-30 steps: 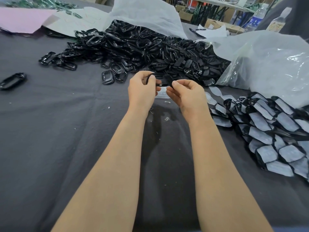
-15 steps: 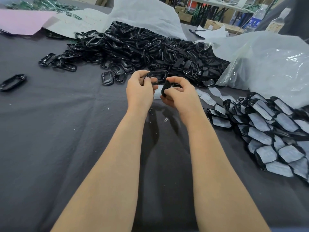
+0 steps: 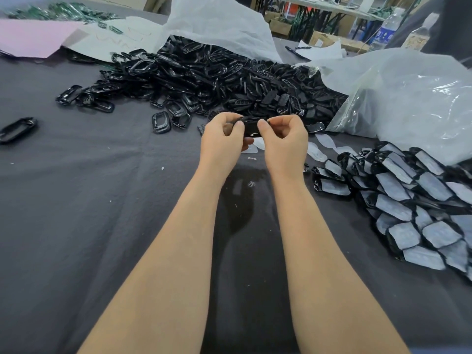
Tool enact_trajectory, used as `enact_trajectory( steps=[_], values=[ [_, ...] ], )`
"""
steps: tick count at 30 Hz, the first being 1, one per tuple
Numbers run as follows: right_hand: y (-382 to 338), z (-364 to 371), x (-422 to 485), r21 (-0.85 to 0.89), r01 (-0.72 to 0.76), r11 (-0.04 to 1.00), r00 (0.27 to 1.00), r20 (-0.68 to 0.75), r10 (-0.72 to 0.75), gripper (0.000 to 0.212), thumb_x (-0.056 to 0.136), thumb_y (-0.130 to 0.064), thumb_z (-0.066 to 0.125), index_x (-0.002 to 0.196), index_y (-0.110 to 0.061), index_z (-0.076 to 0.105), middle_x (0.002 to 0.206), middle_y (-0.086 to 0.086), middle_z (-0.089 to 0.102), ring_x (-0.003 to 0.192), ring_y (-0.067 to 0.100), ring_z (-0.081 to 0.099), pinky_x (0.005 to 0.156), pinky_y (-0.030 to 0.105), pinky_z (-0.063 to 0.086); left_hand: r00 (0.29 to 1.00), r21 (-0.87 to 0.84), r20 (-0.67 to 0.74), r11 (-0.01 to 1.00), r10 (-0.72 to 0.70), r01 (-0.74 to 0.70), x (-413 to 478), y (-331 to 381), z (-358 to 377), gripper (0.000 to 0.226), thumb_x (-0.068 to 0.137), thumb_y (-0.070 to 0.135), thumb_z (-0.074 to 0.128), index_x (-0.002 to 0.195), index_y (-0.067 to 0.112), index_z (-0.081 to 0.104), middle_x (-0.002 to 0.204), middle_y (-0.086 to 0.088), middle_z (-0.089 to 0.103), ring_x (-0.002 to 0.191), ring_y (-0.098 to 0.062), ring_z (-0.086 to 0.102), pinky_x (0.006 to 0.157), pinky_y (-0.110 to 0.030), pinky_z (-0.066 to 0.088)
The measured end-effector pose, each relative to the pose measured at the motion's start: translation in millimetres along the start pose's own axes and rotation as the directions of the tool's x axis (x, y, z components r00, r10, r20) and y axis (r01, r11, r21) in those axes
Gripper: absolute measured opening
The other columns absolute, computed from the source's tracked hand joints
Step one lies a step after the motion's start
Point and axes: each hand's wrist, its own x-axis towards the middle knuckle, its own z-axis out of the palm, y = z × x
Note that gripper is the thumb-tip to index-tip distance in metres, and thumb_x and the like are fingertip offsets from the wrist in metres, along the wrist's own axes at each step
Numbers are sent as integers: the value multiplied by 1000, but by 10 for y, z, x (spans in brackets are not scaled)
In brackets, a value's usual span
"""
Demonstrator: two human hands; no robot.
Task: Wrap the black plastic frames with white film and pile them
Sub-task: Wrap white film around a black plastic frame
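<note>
While one black plastic frame [image 3: 251,129] is pinched at its ends by the left hand [image 3: 221,143] and right hand [image 3: 284,143], with white film pieces [image 3: 323,142] just right of the grip, it could be dropped into the unwrapped heap [image 3: 217,77] beyond if either pinch were loosened.

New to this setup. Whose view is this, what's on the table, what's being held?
No machine here: a person works bare-handed. One wide-angle camera on their head looks forward and down, so the arms reach in from below. The left hand and right hand pinch one black frame between them above the dark cloth table. Behind lies a heap of bare frames, a clear plastic bag beside it. On the right sits the pile of wrapped frames, loose white film pieces near it. Whether the held frame has film yet, I cannot tell.
</note>
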Motion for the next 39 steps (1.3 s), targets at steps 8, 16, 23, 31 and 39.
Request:
enact_trajectory(
  steps=[8, 16, 23, 31, 39],
  values=[
    [39, -23, 38, 131, -170, 977, 984, 80, 161, 15, 89, -14, 64, 77, -20, 58, 75, -3, 60, 71, 12, 58, 76, 31, 53, 999, -6, 28, 999, 39, -39, -1, -36, -24, 20, 95, 6, 55, 92, 26, 54, 84, 2, 64, 63, 0, 65, 70, -17, 55],
    [96, 2, 76, 159, -202, 966, 977, 96, 188, 7, 90, -8, 62, 95, -11, 59, 83, 0, 62, 73, 11, 62, 70, 22, 56, 996, 98, 10, 991, 92, -92, 0, -72, -14, 21, 95, 8, 54, 93, 29, 53, 86, -2, 68, 64, 1, 67, 71, -19, 57],
    [70, -14, 59, 139, -219, 966, 971, 132, 201, 7, 90, -10, 63, 89, -13, 56, 84, 4, 63, 75, 15, 63, 67, 22, 55, 999, 63, 4, 998, 32, -32, 15, -82, -21, 17, 97, 5, 51, 103, 21, 54, 82, 2, 67, 64, -2, 68, 70, -20, 58],
    [34, -22, -9, -201, -40, 979, 990, 123, 66, 16, 89, -15, 64, 92, -15, 49, 81, 8, 64, 83, 28, 67, 84, 40, 52, 986, 333, 9, 930, 165, -158, -18, -105, -24, 12, 94, 11, 56, 99, 22, 56, 91, -2, 69, 70, -8, 69, 77, -33, 58],
    [35, -76, 23, -246, 16, 969, 998, 67, 0, 17, 93, -12, 54, 107, -11, 64, 90, 2, 67, 82, 15, 59, 81, 25, 47, 963, -21, -264, 998, 47, -55, 91, -102, -114, 22, 95, 4, 52, 91, 26, 51, 76, 3, 61, 59, -6, 61, 74, -31, 57]
  ],
)
